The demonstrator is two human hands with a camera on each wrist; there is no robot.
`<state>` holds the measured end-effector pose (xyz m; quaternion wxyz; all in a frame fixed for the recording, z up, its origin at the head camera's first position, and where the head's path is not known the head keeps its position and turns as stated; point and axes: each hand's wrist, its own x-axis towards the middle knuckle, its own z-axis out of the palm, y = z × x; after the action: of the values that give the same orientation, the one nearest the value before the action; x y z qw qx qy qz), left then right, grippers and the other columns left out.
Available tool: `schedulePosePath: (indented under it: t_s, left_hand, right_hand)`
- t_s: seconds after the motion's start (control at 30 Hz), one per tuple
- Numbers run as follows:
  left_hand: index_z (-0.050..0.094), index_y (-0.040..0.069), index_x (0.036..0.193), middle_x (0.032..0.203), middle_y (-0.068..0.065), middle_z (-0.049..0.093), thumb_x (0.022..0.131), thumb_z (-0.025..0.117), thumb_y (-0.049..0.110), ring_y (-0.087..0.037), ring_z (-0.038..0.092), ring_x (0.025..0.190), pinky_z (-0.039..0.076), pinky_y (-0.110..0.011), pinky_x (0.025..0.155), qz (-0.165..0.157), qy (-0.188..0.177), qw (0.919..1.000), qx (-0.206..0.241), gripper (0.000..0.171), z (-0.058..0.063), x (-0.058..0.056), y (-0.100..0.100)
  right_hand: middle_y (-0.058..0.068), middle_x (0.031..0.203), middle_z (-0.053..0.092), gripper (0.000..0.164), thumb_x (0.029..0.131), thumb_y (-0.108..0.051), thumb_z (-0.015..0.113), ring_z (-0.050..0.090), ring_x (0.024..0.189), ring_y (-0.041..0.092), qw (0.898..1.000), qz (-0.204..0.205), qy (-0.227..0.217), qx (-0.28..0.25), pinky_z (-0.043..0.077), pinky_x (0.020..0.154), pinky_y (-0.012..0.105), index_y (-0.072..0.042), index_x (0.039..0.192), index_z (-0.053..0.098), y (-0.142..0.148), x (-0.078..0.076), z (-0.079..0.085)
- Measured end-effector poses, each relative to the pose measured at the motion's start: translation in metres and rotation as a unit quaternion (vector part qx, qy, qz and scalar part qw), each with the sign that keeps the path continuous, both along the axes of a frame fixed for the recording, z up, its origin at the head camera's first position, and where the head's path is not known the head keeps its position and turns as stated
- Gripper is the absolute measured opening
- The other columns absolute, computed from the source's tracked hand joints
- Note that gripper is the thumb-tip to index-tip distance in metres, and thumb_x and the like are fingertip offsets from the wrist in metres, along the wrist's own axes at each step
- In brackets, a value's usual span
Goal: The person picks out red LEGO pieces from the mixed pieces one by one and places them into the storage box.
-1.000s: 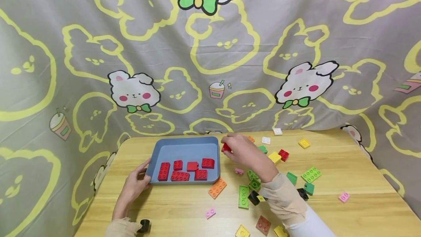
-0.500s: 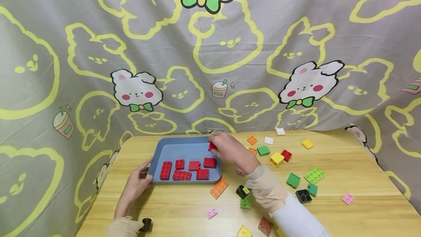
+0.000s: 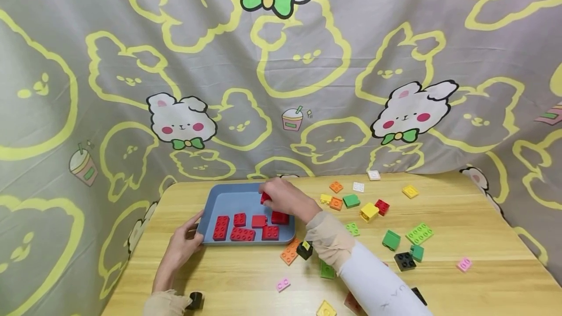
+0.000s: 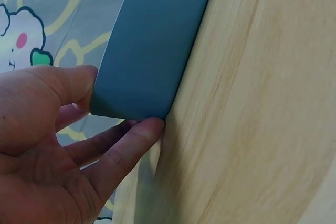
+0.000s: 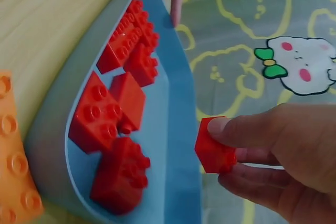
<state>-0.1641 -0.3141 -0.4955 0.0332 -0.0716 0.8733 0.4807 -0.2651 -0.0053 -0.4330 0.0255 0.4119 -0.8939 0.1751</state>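
Observation:
My right hand point(image 3: 287, 197) pinches a red toy building brick point(image 5: 211, 150) between thumb and fingers, above the back part of a blue tray point(image 3: 234, 202). Inside the tray several red bricks lie toward its front side, among them a long upright-lying one point(image 3: 221, 227) at the left and a 2x2 brick point(image 3: 270, 232) near the right. My left hand point(image 3: 181, 244) holds the tray's left end. In the left wrist view the thumb is at the tray's rim and a fingertip point(image 4: 152, 125) touches its lower edge.
Loose bricks lie scattered right of the tray: an orange one point(image 3: 290, 251) by its front corner, a yellow one point(image 3: 369, 212), a red one point(image 3: 382, 207), a black one point(image 3: 405, 261) and several greens. A patterned curtain point(image 3: 272, 72) hangs behind the wooden table point(image 3: 246, 282).
My right hand has carried the red brick leftward, from beside the tray's right edge to over its inside. My left hand still holds the tray's left end.

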Motion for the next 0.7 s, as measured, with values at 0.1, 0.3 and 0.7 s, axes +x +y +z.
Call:
schedulePosePath:
  t_s: [0.1, 0.3, 0.7]
  left_hand:
    - [0.04, 0.005, 0.157, 0.138, -0.037, 0.049, 0.09, 0.051, -0.01, -0.039, 0.06, 0.113, 0.061, -0.034, 0.075, -0.001, 0.0, 1.0, 0.006, 0.07, 0.0, 0.001, -0.001]
    - [0.041, 0.005, 0.156, 0.137, -0.037, 0.051, 0.089, 0.051, -0.011, -0.038, 0.06, 0.113, 0.061, -0.035, 0.076, 0.0, 0.008, 0.9999, 0.009, 0.07, -0.001, 0.001, -0.002]
    - [0.041, 0.008, 0.157, 0.14, -0.037, 0.049, 0.09, 0.05, -0.009, -0.04, 0.059, 0.115, 0.06, -0.032, 0.075, 0.0, 0.002, 1.0, 0.009, 0.07, -0.001, 0.0, -0.004]
  right_hand:
    - [0.002, 0.088, 0.068, 0.012, 0.094, -0.014, 0.074, 0.056, 0.072, 0.011, 1.0, 0.007, -0.002, 0.006, 0.046, 0.063, 0.021, -0.006, 0.103, 0.075, -0.01, -0.003, -0.004]
    - [0.0, 0.088, 0.068, 0.015, 0.093, -0.017, 0.076, 0.058, 0.078, 0.01, 1.0, 0.003, -0.001, 0.029, 0.047, 0.066, 0.021, -0.008, 0.104, 0.075, -0.026, -0.008, -0.011]
    - [0.001, 0.093, 0.072, 0.01, 0.093, -0.011, 0.075, 0.062, 0.079, 0.012, 0.999, 0.006, -0.026, 0.044, 0.05, 0.071, 0.022, -0.009, 0.101, 0.077, -0.056, -0.016, -0.017]
